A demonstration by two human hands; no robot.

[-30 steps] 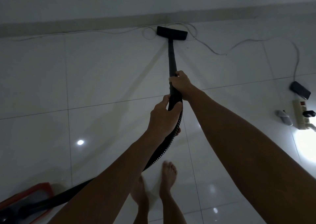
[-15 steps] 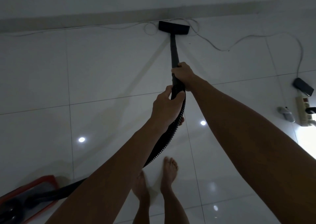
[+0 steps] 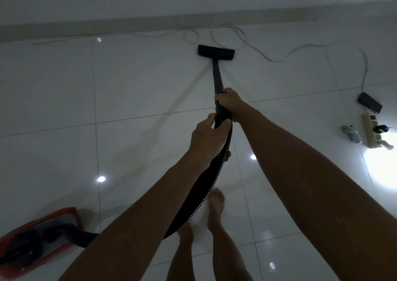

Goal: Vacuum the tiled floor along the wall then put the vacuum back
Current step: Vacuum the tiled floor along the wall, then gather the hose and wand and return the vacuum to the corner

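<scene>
Black floor head (image 3: 216,52) has pulled back from the skirting since a second ago, clear of the white cable (image 3: 266,55). Right hand (image 3: 228,101) wraps the wand (image 3: 217,77), left hand (image 3: 207,140) grips the hose (image 3: 206,184). Red vacuum body (image 3: 40,235) sits bottom-left. Backstroke, wall pass ongoing.

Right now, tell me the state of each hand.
Left hand: closed around the vacuum hose.
Right hand: closed around the vacuum wand.
</scene>
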